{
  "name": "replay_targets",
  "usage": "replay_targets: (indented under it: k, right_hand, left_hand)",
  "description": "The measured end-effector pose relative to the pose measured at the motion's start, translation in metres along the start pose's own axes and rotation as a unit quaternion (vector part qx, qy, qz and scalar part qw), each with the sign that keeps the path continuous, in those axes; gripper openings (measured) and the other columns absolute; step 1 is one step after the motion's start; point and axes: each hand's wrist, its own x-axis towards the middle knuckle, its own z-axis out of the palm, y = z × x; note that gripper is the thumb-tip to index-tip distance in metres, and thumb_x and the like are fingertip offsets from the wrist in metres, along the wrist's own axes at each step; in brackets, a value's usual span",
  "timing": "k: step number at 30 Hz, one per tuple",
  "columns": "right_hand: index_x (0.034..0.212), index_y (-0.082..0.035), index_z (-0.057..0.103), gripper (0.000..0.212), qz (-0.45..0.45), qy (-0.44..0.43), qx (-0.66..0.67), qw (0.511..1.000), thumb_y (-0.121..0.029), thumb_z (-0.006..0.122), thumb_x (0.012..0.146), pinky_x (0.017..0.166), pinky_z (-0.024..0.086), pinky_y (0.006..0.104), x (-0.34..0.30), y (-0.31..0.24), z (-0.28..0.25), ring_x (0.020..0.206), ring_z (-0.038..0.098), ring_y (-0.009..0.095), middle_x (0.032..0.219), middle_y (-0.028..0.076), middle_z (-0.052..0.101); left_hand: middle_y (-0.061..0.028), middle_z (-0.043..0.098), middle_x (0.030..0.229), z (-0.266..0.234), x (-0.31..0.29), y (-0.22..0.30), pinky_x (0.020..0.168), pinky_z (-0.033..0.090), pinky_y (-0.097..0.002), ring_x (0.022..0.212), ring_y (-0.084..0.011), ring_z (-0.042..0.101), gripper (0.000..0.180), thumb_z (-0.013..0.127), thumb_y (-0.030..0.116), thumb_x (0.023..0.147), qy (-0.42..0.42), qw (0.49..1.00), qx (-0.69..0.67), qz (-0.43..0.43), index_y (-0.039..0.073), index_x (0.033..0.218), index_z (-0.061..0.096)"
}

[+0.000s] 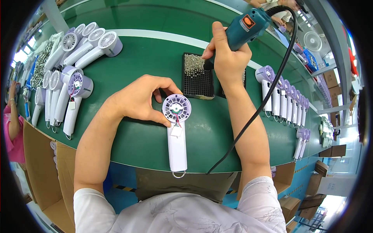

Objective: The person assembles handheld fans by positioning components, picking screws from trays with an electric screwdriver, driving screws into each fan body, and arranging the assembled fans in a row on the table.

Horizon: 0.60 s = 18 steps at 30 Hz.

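Note:
A white and purple handheld fan (177,145) lies on the green table, its round head toward the far side and its wire loop at the near edge. The head is uncovered, with thin wires and a small white connector showing. My left hand (143,99) grips the head from the left, thumb and fingers around its rim. In my right hand (229,58) is a teal electric screwdriver (245,28), held tilted with its tip down over a black screw tray (198,91). Small silvery screws fill the tray's far part. My right fingers hide part of the tool.
Finished-looking fans with grilles (97,42) and open-headed fans (79,87) lie at the left. A row of similar fans (276,97) stretches along the right. The screwdriver's black cord (268,97) loops down past my right forearm. Other people work beyond the table and at the far left.

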Motion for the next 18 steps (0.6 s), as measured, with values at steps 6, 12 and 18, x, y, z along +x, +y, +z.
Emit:
replay_targets:
  k: [6,12,18]
  right_hand:
    - [0.087,0.000,0.060,0.030,0.030,0.097,-0.002,0.995,-0.026,0.070,0.099,0.048,0.050,0.0307,0.003,0.002,-0.002,0.048,0.060,0.016,0.061,0.005,0.058]
    - [0.095,0.000,0.059,0.026,0.067,0.065,0.139,0.986,-0.024,0.066,0.100,0.048,0.045,0.0357,0.012,0.016,-0.025,0.048,0.052,0.016,0.064,0.005,0.053]
    - [0.091,0.001,0.059,0.017,0.026,-0.120,0.281,0.952,-0.013,0.061,0.099,0.045,0.048,0.0360,0.018,0.027,-0.045,0.045,0.053,0.019,0.061,0.008,0.055]
  left_hand:
    - [-0.0039,0.074,0.107,0.000,-0.001,0.000,0.078,0.052,-0.0291,0.094,-0.0150,0.068,0.063,0.098,0.020,0.057,0.001,1.000,0.004,0.005,0.004,0.112,0.071]
    - [-0.0037,0.074,0.108,-0.001,-0.001,0.000,0.078,0.052,-0.0288,0.093,-0.0148,0.068,0.063,0.098,0.020,0.057,-0.003,1.000,0.001,-0.001,0.005,0.112,0.071]
    - [-0.0035,0.074,0.108,0.000,0.000,-0.002,0.078,0.052,-0.0287,0.093,-0.0142,0.067,0.064,0.098,0.020,0.057,-0.004,1.000,-0.008,0.001,0.004,0.113,0.071]
